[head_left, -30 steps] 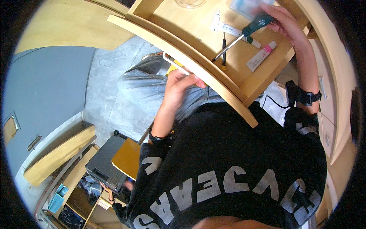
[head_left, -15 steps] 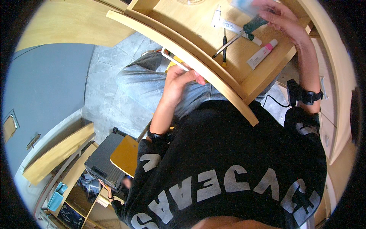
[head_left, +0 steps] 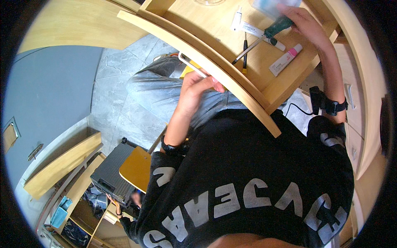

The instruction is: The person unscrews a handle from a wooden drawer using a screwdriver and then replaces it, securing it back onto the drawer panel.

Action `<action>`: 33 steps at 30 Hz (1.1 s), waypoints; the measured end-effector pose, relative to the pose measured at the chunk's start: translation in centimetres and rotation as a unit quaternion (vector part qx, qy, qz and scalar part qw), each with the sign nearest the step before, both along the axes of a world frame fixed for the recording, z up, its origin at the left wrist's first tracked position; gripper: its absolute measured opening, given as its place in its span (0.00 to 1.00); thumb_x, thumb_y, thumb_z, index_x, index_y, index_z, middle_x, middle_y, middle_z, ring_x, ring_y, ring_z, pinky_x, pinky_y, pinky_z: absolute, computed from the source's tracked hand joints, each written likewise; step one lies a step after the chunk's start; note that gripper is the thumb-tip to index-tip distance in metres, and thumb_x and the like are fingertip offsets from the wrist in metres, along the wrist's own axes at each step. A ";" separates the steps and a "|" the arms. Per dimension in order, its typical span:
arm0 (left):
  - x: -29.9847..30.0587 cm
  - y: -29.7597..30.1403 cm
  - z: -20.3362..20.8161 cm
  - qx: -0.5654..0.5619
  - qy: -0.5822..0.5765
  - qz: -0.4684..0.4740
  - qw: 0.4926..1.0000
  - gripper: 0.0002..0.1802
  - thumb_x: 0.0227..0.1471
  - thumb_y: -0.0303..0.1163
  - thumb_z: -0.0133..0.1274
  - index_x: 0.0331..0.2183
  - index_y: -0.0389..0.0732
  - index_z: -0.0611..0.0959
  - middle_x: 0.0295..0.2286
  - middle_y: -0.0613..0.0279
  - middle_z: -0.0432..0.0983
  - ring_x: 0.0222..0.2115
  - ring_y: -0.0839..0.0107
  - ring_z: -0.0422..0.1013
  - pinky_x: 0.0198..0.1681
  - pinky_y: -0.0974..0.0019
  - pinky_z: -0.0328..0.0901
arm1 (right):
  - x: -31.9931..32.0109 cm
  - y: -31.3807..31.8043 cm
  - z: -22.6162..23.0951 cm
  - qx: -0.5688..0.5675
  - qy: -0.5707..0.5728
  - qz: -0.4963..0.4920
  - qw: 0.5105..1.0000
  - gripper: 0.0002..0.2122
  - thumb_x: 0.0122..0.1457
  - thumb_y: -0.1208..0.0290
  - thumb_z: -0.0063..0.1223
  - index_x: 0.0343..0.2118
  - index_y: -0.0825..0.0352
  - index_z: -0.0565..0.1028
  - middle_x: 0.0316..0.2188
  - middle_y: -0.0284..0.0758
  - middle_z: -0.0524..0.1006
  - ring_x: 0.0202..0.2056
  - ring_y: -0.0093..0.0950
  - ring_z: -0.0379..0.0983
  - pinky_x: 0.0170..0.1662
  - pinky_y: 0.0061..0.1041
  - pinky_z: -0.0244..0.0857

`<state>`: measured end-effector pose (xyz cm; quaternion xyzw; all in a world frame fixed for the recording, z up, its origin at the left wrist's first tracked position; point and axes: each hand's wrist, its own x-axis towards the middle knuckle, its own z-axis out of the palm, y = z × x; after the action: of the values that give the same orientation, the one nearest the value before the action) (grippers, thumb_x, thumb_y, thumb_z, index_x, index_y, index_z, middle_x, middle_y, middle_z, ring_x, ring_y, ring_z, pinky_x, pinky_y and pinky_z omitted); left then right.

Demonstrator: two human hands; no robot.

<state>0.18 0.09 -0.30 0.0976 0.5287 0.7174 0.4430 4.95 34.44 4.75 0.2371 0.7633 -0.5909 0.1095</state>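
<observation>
My left hand [head_left: 194, 89] is closed on the white handle [head_left: 191, 65] on the front of a pulled-out wooden drawer [head_left: 198, 39]. Inside the drawer, my right hand [head_left: 307, 25] is blurred at the fingers, which meet a pale blue, see-through flat thing [head_left: 271, 6], blurred too. Beneath that hand lies a screwdriver with a dark green handle [head_left: 278, 27]. A thin black screwdriver [head_left: 245, 53] with a yellow end crosses near its tip. Around them lie a white tube with a pink cap [head_left: 285, 60], a white tube with a dark cap [head_left: 252, 29] and a small white tube [head_left: 237, 18].
A round clear thing [head_left: 209, 1] shows at the drawer's far edge. To the left are a grey door [head_left: 53, 87] and tiled floor [head_left: 120, 95]. At the lower left, another person's hand [head_left: 113, 201] touches a dark case [head_left: 113, 169] beside a wooden seat [head_left: 135, 168].
My right hand and the pale blue thing have shifted slightly right. My left hand stays on the handle, and the tools and tubes keep their places in the drawer.
</observation>
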 end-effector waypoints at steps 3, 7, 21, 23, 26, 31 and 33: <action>0.0 -0.4 0.0 0.002 0.014 0.007 1.000 0.09 0.51 0.27 0.48 0.32 0.31 0.78 0.24 0.54 0.76 0.26 0.69 0.73 0.33 0.69 0.68 | -0.4 -1.8 1.1 -0.011 0.039 -0.058 0.998 0.09 0.59 0.67 0.49 0.36 0.67 0.75 0.24 0.23 0.71 0.23 0.13 0.64 0.26 0.11 0.58; 0.0 -0.2 0.1 0.015 0.004 -0.003 1.000 0.09 0.51 0.27 0.48 0.32 0.31 0.78 0.24 0.54 0.76 0.26 0.68 0.73 0.33 0.68 0.68 | 0.3 -1.9 2.8 -0.045 0.111 -0.055 0.991 0.09 0.56 0.71 0.52 0.37 0.69 0.74 0.25 0.25 0.73 0.25 0.12 0.66 0.25 0.09 0.58; 0.0 0.1 0.3 0.004 0.009 -0.005 1.000 0.09 0.51 0.27 0.48 0.32 0.31 0.78 0.24 0.54 0.76 0.26 0.69 0.73 0.34 0.69 0.67 | 0.9 1.0 0.6 -0.001 0.096 -0.046 0.994 0.13 0.58 0.61 0.50 0.28 0.68 0.75 0.15 0.26 0.69 0.17 0.13 0.61 0.18 0.12 0.49; 0.0 0.1 0.3 0.008 0.020 -0.001 1.000 0.09 0.51 0.27 0.48 0.32 0.31 0.78 0.24 0.54 0.76 0.26 0.69 0.73 0.33 0.69 0.67 | 0.4 0.1 1.2 0.049 0.068 -0.064 0.994 0.12 0.58 0.62 0.50 0.30 0.67 0.75 0.17 0.25 0.69 0.19 0.13 0.61 0.19 0.12 0.50; -0.1 -0.4 -0.1 0.008 0.031 0.000 0.999 0.09 0.50 0.27 0.49 0.32 0.31 0.78 0.24 0.54 0.76 0.26 0.69 0.73 0.33 0.69 0.68 | 0.0 -1.3 1.3 -0.008 0.136 -0.057 0.989 0.09 0.59 0.67 0.49 0.34 0.67 0.76 0.22 0.24 0.71 0.21 0.13 0.61 0.22 0.11 0.52; 0.0 -0.1 0.0 0.020 0.009 0.001 1.000 0.09 0.50 0.27 0.49 0.31 0.30 0.78 0.25 0.54 0.76 0.26 0.68 0.73 0.33 0.69 0.68 | 0.7 -1.2 1.8 -0.027 0.153 -0.040 0.987 0.08 0.57 0.77 0.47 0.39 0.68 0.74 0.28 0.26 0.72 0.23 0.13 0.61 0.24 0.10 0.53; 0.0 -0.1 0.1 0.021 0.001 0.000 1.000 0.09 0.49 0.27 0.49 0.31 0.30 0.78 0.25 0.53 0.76 0.26 0.68 0.73 0.33 0.68 0.67 | 0.8 -1.3 2.3 -0.026 0.136 -0.046 0.989 0.09 0.56 0.80 0.47 0.39 0.69 0.74 0.28 0.26 0.73 0.23 0.13 0.61 0.24 0.10 0.54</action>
<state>0.13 0.03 -0.17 0.1069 0.5141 0.7283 0.4403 5.71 33.14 7.03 0.1861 0.7440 -0.6416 -0.0164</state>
